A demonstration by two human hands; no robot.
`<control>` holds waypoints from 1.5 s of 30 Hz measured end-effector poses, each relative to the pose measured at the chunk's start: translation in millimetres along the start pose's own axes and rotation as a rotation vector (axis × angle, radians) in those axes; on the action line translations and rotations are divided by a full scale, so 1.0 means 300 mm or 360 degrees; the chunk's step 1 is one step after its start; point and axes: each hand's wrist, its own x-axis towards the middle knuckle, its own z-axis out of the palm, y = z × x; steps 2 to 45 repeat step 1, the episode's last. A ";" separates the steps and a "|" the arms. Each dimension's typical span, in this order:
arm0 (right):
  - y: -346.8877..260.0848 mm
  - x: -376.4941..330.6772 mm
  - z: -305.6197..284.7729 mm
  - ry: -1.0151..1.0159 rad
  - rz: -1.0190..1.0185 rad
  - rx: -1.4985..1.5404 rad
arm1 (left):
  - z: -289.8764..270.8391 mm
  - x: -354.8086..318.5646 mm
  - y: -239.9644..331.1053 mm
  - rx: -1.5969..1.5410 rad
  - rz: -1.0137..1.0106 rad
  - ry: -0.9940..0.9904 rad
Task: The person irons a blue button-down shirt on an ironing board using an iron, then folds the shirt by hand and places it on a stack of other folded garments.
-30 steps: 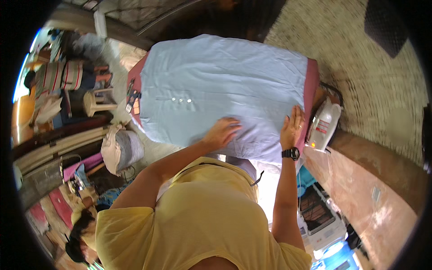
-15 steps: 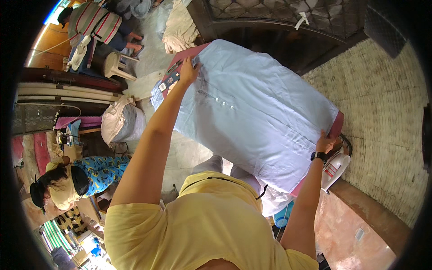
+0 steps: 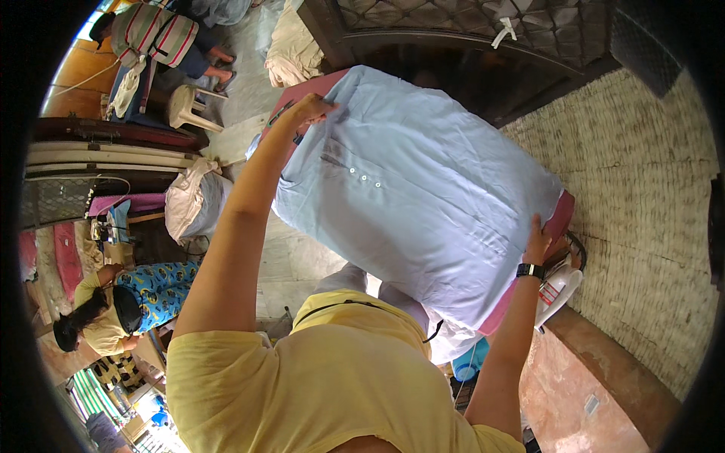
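Observation:
A light blue shirt (image 3: 423,174) with a few small white buttons lies spread over a maroon-padded ironing board (image 3: 557,217). My left hand (image 3: 311,110), at the far left end, has its fingers closed on the upper edge of the cloth. My forearm hides part of the collar end there. At the right end, my right hand (image 3: 538,241) grips the shirt's hem beside the bare maroon padding; a dark watch is on that wrist. Just right of this wrist stands a white iron (image 3: 557,293) with a dark cord, apart from the hand.
A dark metal door (image 3: 423,60) stands along the board's far side. To the left are a cloth-covered bundle (image 3: 198,200), a cream stool (image 3: 189,109) and two people, one in a striped top (image 3: 155,34). A blue container (image 3: 470,361) sits below the board's near edge.
My left hand has shifted slightly left and turned, drawing the shirt's upper edge along. The shirt has slid a little left, and the card near the collar is now hidden behind my forearm.

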 end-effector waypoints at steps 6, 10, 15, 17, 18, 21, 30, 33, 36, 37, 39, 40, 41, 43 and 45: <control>-0.002 0.004 0.001 -0.0001 0.0004 0.0005 | 0.000 0.005 0.006 -0.0035 -0.0052 -0.0044; -0.002 0.004 0.001 -0.0001 0.0004 0.0005 | 0.000 0.005 0.006 -0.0035 -0.0052 -0.0044; -0.002 0.004 0.001 -0.0001 0.0004 0.0005 | 0.000 0.005 0.006 -0.0035 -0.0052 -0.0044; -0.002 0.004 0.001 -0.0001 0.0004 0.0005 | 0.000 0.005 0.006 -0.0035 -0.0052 -0.0044; -0.002 0.004 0.001 -0.0001 0.0004 0.0005 | 0.000 0.005 0.006 -0.0035 -0.0052 -0.0044; -0.002 0.004 0.001 -0.0001 0.0004 0.0005 | 0.000 0.005 0.006 -0.0035 -0.0052 -0.0044; -0.002 0.004 0.001 -0.0001 0.0004 0.0005 | 0.000 0.005 0.006 -0.0035 -0.0052 -0.0044; -0.002 0.004 0.001 -0.0001 0.0004 0.0005 | 0.000 0.005 0.006 -0.0035 -0.0052 -0.0044; -0.002 0.004 0.001 -0.0001 0.0004 0.0005 | 0.000 0.005 0.006 -0.0035 -0.0052 -0.0044; -0.002 0.004 0.001 -0.0001 0.0004 0.0005 | 0.000 0.005 0.006 -0.0035 -0.0052 -0.0044; -0.002 0.004 0.001 -0.0001 0.0004 0.0005 | 0.000 0.005 0.006 -0.0035 -0.0052 -0.0044; -0.002 0.004 0.001 -0.0001 0.0004 0.0005 | 0.000 0.005 0.006 -0.0035 -0.0052 -0.0044; -0.002 0.004 0.001 -0.0001 0.0004 0.0005 | 0.000 0.005 0.006 -0.0035 -0.0052 -0.0044; -0.002 0.004 0.001 -0.0001 0.0004 0.0005 | 0.000 0.005 0.006 -0.0035 -0.0052 -0.0044; -0.002 0.004 0.001 -0.0001 0.0004 0.0005 | 0.000 0.005 0.006 -0.0035 -0.0052 -0.0044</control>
